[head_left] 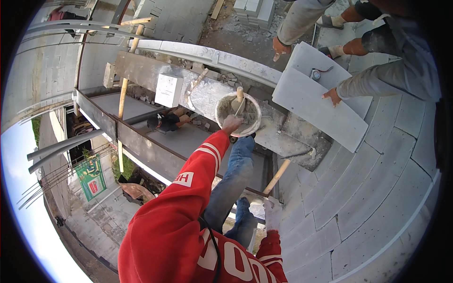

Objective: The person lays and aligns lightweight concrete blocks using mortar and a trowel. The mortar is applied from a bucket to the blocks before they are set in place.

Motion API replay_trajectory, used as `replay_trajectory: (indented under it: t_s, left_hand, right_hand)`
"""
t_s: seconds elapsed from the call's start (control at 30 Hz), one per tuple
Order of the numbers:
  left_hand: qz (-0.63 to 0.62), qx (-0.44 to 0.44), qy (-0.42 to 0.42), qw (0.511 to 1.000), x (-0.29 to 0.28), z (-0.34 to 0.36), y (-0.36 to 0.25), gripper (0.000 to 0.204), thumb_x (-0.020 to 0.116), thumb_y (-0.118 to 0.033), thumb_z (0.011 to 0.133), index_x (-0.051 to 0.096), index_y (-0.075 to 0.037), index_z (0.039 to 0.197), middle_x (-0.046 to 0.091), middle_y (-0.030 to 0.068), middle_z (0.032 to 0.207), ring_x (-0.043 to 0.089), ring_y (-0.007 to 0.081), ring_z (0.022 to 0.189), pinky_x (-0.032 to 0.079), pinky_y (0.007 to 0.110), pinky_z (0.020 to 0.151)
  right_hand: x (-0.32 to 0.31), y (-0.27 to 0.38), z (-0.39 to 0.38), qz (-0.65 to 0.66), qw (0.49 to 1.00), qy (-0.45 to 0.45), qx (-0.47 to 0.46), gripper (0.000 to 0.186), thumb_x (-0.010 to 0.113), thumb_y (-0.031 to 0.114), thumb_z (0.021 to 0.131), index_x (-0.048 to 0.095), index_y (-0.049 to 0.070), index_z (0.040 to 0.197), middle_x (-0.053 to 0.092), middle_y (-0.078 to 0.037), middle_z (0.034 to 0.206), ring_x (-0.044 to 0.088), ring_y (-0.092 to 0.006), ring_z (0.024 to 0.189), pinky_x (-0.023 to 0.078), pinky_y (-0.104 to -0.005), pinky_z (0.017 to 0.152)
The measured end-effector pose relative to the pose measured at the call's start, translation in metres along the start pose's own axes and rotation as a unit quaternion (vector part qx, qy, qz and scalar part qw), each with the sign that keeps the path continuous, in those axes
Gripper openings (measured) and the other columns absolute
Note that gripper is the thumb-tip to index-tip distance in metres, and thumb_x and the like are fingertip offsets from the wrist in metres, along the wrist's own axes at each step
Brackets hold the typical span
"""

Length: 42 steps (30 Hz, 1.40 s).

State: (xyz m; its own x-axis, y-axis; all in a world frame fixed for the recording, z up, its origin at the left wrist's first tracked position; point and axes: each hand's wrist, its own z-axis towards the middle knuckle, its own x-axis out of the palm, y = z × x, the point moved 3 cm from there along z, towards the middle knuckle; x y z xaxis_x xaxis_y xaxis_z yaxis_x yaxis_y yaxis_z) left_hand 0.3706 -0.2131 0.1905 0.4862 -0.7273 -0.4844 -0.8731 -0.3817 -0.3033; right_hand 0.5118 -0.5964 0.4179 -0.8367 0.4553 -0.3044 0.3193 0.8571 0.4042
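While your left hand (pixel 231 124) is at the mid-frame bucket (pixel 259 118), its grip can't be told, nor can that of your right hand (pixel 272 212), lower centre. Mortar (pixel 251 114) likely makes the bucket heavy, its rim slick; grasp opposite sides.

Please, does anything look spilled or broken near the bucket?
Yes. Pale, mortar-like residue is smeared on the board beside the bucket, looking like spillage. Broken pieces lie loosely along the board's edge, unlike the neatly stacked blocks.

The bucket (pixel 258 118), probably plastic, is caked with rough, matt mortar (pixel 225 108)
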Motion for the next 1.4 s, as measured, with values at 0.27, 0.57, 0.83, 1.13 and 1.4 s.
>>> replay_trajectory:
  t_s: [0.27, 0.57, 0.83, 1.13, 1.4]
  left_hand:
    - [0.073, 0.128, 0.040, 0.988, -0.008, -0.017, -0.001, 0.058, 0.068, -0.040, 0.075, 0.061, 0.001, 0.115, 0.066, 0.0251, 0.108, 0.063, 0.0403, 0.104, 0.049, 0.045, 0.092]
    - [-0.097, 0.149, -0.059, 0.982, -0.017, -0.211, 0.118, 0.042, 0.069, -0.026, 0.078, 0.065, 0.000, 0.111, 0.070, 0.0180, 0.096, 0.067, 0.0306, 0.093, 0.052, 0.039, 0.084]
    - [-0.260, 0.364, 0.276, 0.851, 0.029, -0.550, 0.094, 0.018, 0.069, -0.009, 0.087, 0.067, -0.002, 0.102, 0.067, 0.0030, 0.090, 0.061, 0.0093, 0.080, 0.048, 0.027, 0.078]
    - [-0.400, 0.643, 0.519, 0.397, -0.002, -0.835, 0.076, 0.026, 0.078, -0.029, 0.080, 0.068, -0.006, 0.086, 0.066, -0.0003, 0.079, 0.060, 0.0190, 0.075, 0.040, 0.036, 0.074]
    - [-0.604, 0.606, 0.281, 0.435, -0.072, -0.844, 0.079, 0.030, 0.063, -0.040, 0.091, 0.063, -0.014, 0.076, 0.055, -0.0027, 0.071, 0.055, 0.0180, 0.068, 0.034, 0.033, 0.074]
  right_hand:
    - [-0.052, -0.051, -0.014, -0.023, 0.999, -0.034, 0.024, 0.035, 0.062, 0.018, 0.083, 0.065, -0.004, 0.111, 0.070, -0.015, 0.096, 0.066, -0.0212, 0.082, 0.050, -0.0315, 0.077]
    - [-0.114, -0.140, -0.044, -0.135, 0.975, -0.123, -0.124, 0.038, 0.062, 0.025, 0.085, 0.066, -0.007, 0.105, 0.069, -0.018, 0.081, 0.065, -0.0252, 0.073, 0.049, -0.0355, 0.069]
    - [-0.195, -0.322, -0.101, -0.147, 0.978, -0.142, -0.036, 0.034, 0.064, 0.027, 0.081, 0.070, -0.005, 0.088, 0.069, -0.021, 0.074, 0.068, -0.0293, 0.070, 0.051, -0.0418, 0.063]
    - [-0.187, -0.400, -0.188, -0.053, 0.988, -0.056, 0.134, 0.022, 0.064, 0.019, 0.083, 0.066, 0.006, 0.100, 0.066, -0.007, 0.083, 0.066, -0.0206, 0.071, 0.052, -0.0348, 0.056]
    - [-0.096, -0.287, -0.207, -0.180, 0.980, -0.025, -0.077, 0.042, 0.062, 0.034, 0.081, 0.070, 0.000, 0.104, 0.072, -0.014, 0.077, 0.069, -0.0224, 0.073, 0.051, -0.0333, 0.069]
